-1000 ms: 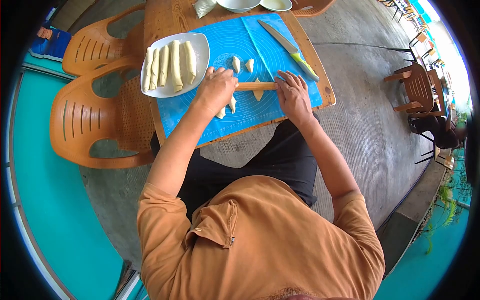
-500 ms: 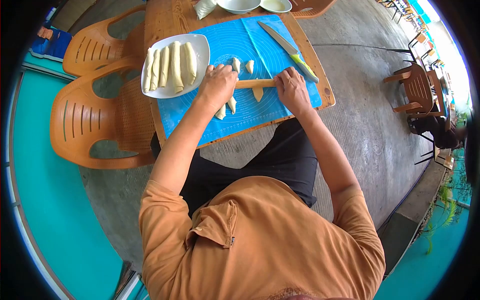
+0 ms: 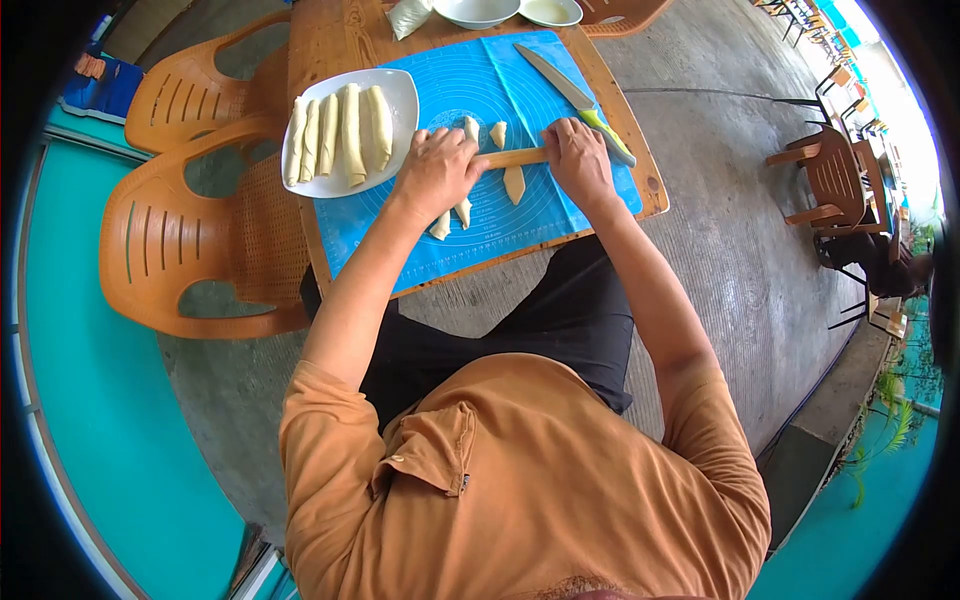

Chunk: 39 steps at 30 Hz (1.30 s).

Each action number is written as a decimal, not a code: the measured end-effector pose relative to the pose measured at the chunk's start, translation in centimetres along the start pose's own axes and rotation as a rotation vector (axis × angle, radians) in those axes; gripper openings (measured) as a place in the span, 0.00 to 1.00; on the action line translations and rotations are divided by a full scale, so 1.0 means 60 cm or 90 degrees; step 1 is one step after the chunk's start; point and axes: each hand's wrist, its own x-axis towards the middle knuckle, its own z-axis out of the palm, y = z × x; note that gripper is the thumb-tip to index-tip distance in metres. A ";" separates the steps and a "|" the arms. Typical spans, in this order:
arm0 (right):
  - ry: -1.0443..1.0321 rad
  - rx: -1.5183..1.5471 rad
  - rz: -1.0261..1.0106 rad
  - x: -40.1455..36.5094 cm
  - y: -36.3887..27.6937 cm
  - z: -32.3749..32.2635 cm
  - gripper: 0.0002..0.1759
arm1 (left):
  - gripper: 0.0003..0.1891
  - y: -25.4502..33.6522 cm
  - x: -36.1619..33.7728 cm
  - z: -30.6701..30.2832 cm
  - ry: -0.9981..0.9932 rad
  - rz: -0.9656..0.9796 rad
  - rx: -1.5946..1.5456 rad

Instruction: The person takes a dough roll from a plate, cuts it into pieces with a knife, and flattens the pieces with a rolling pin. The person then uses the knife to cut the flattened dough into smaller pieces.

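Rod [image 3: 517, 158] of tan wood, slim and cylindrical, lies crosswise over the blue, printed, sheet-like mat [image 3: 500, 222] on the brown wooden bench [image 3: 330, 45], at the far end of a pale, lozenge-shaped dough piece [image 3: 514, 187]; left hand [image 3: 436, 170] and right hand [image 3: 580, 162] each have fingers closed over one end of it; the rod is probably light and stiff, best held near both ends; the dough is likely soft and easily stretched, to be lifted gently by its edges; the rod's tips and the fingers' undersides are hidden; whether dough continues beneath the rod cannot be told.
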 end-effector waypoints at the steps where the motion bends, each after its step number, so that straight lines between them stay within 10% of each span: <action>1: -0.016 0.014 0.006 -0.002 0.000 -0.003 0.10 | 0.11 -0.001 -0.008 -0.002 -0.008 0.030 -0.021; 8: -0.069 0.020 -0.192 -0.021 0.005 -0.039 0.18 | 0.16 -0.011 -0.009 0.007 -0.028 0.039 -0.025; 39: -0.065 0.007 -0.081 -0.168 -0.069 -0.087 0.25 | 0.04 0.017 -0.040 -0.038 -0.057 0.089 -0.087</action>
